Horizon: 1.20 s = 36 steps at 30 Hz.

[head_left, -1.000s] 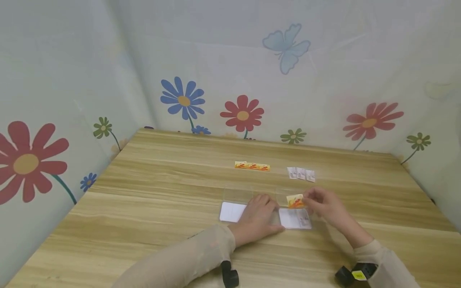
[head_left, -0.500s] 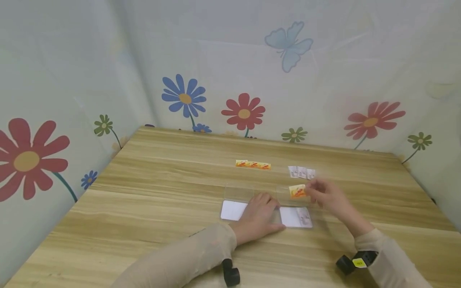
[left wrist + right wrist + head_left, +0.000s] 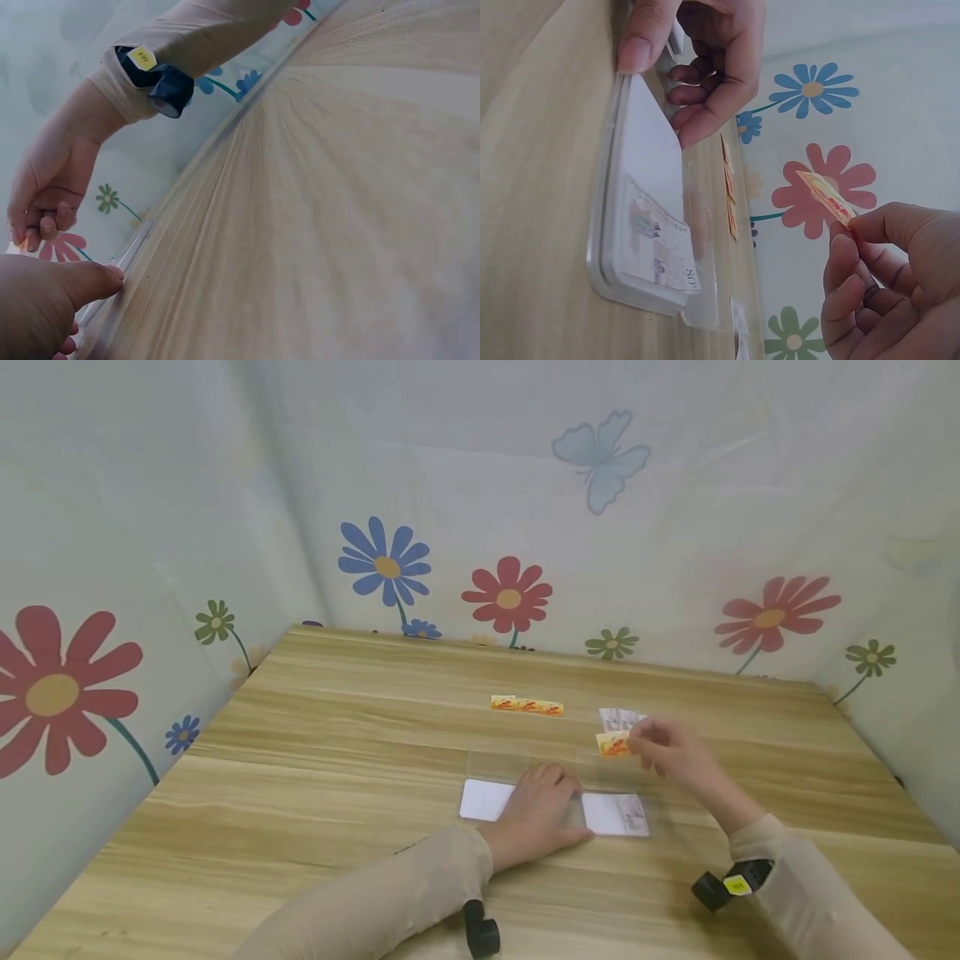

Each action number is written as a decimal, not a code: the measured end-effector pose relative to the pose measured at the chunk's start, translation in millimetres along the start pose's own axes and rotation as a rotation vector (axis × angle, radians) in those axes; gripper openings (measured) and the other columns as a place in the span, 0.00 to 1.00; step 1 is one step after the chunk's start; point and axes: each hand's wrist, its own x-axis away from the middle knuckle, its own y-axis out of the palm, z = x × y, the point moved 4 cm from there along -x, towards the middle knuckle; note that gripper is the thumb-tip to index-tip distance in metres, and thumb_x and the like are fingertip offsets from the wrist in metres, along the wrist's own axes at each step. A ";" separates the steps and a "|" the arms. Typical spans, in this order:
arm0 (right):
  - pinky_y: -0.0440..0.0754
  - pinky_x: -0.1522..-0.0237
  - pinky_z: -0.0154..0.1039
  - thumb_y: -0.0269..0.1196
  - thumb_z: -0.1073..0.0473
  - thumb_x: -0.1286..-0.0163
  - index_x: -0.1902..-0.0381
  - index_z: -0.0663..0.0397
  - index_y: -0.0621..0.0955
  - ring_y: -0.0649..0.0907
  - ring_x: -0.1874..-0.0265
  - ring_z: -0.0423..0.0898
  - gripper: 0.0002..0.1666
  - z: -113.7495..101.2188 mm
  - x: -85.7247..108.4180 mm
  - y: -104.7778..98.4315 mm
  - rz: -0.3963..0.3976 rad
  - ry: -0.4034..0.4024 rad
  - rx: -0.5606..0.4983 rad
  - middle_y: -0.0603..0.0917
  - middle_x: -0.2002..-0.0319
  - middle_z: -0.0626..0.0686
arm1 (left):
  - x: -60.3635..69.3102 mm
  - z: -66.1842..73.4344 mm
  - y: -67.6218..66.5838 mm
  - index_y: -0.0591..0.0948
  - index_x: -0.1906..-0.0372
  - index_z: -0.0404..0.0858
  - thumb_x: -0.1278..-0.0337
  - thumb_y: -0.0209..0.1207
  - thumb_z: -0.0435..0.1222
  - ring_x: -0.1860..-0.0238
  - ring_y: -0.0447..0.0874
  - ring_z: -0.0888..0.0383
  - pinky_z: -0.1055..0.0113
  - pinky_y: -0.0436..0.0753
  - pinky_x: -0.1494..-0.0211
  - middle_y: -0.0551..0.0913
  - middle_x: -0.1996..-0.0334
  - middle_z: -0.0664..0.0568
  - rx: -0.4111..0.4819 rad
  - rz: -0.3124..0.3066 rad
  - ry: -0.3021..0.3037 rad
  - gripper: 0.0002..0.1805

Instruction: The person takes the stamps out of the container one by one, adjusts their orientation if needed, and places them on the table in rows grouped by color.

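My right hand [image 3: 678, 764] pinches an orange-and-yellow stamp [image 3: 612, 744] between thumb and finger, raised above the table; the right wrist view shows this stamp [image 3: 826, 196] tilted. My left hand [image 3: 534, 818] grips the left end of a shallow clear case [image 3: 602, 814], with its thumb on the near edge. White card fills that case, and a pale stamp marked 80 [image 3: 660, 247] lies at its right end. A second clear case [image 3: 480, 800] with white card sits left of my hand, partly covered by it.
Behind the cases, a row of orange-yellow stamps [image 3: 527, 706] lies on the wooden table [image 3: 337, 843]. Pale stamps [image 3: 618, 719] lie farther right, partly hidden by my right hand. Transparent lids [image 3: 497, 762] extend behind the cases. A flowered curtain [image 3: 450, 468] surrounds the table's back and sides.
My right hand has carried the orange stamp away from the right case, back toward the pale stamps. My left hand has stayed in place on the case.
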 end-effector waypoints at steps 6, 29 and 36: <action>0.76 0.76 0.36 0.58 0.54 0.29 0.58 0.62 0.78 0.78 0.74 0.48 0.14 -4.6 -10.9 -1.6 -0.002 0.042 0.020 0.81 0.67 0.60 | -0.3 -0.6 0.6 0.80 0.51 0.44 0.52 0.66 0.57 0.46 0.73 0.57 0.64 0.73 0.38 0.78 0.51 0.54 -0.003 -0.001 -0.002 0.28; 0.79 0.71 0.35 0.56 0.56 0.29 0.51 0.66 0.75 0.78 0.71 0.41 0.18 -10.6 -52.3 -0.5 -0.060 0.114 0.008 0.82 0.55 0.66 | -0.3 -0.7 0.5 0.80 0.51 0.45 0.52 0.65 0.58 0.46 0.73 0.58 0.65 0.73 0.39 0.77 0.52 0.55 0.001 0.004 0.000 0.28; 0.77 0.74 0.33 0.56 0.57 0.29 0.52 0.67 0.75 0.78 0.73 0.39 0.17 -8.4 -65.6 1.2 -0.039 0.121 0.007 0.83 0.54 0.67 | -0.3 0.4 -0.3 0.80 0.50 0.45 0.52 0.65 0.58 0.46 0.73 0.58 0.64 0.73 0.39 0.77 0.52 0.55 0.004 -0.006 -0.010 0.28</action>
